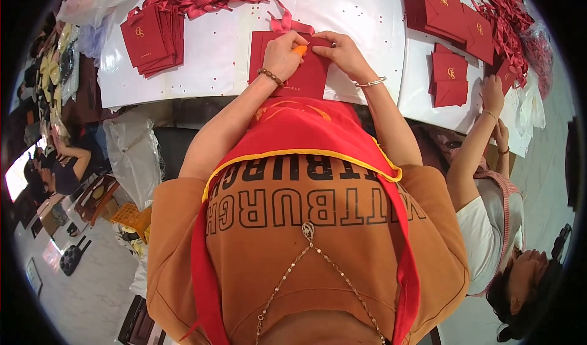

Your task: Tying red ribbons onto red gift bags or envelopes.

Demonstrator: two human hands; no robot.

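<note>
Your left hand (282, 53) pinches a small orange tool (300, 50) against the flat dark-red paper bag (299, 73). Your right hand (343, 51) grips the bag's top edge, fingers curled, on the white table (226, 45).

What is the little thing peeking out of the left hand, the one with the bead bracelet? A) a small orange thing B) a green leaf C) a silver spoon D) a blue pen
A: the left hand grips a small orange thing against the flat red paper bag on the white table, and the right hand pinches the bag's top edge beside it.
</note>
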